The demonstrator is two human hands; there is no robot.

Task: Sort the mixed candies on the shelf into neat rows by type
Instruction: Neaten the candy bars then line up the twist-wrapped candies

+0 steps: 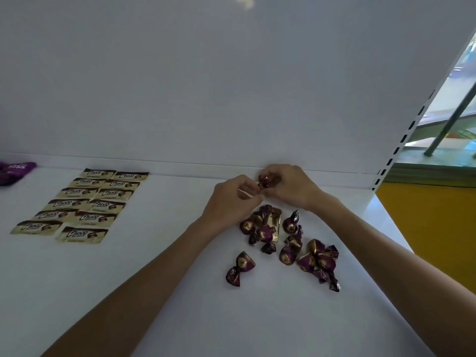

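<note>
Head view: left hand (231, 202) and right hand (291, 186) pinch purple candy (264, 182); packets (77, 204) read "Choco".

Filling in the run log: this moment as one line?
left hand, right hand: pinch one purple candy | Choco bars: two rows, left | purple pile: unsorted, stray Choco bar inside

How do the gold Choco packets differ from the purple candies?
The Choco packets are flat, gold rectangles; the purple candies are plump twist-wraps. The Choco packets lie in two tidy columns; the purple candies lie in a loose heap. Both rest on the white shelf.
</note>
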